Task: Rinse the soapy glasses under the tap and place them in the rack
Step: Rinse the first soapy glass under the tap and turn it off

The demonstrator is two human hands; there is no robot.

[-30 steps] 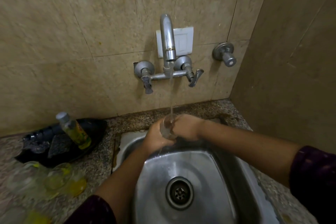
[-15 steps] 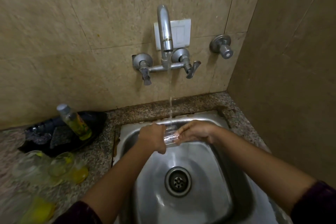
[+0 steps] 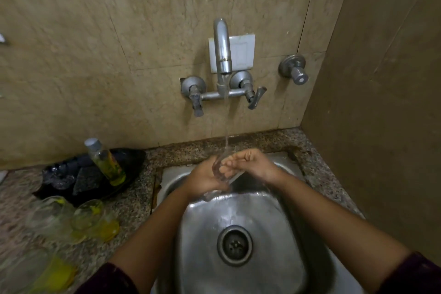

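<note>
By my reading the task is early to midway. One clear glass [image 3: 220, 170] is under the running tap [image 3: 223, 50], over the steel sink [image 3: 170, 174]. The left hand [image 3: 205, 180] grips it from below, and the right hand [image 3: 253, 164] curls its fingers against its upper side. Several soapy glasses [image 3: 86, 215], yellow with suds, wait on the counter [image 3: 136, 207] at the left. No rack is in view, so none can be counted as placed.

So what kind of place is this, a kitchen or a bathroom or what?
Probably a kitchen's washing-up corner: a steel sink set in a stone counter, a wall tap running onto a glass gripped by the left hand and right hand, and soapy glasses near a yellow soap bottle.
</note>
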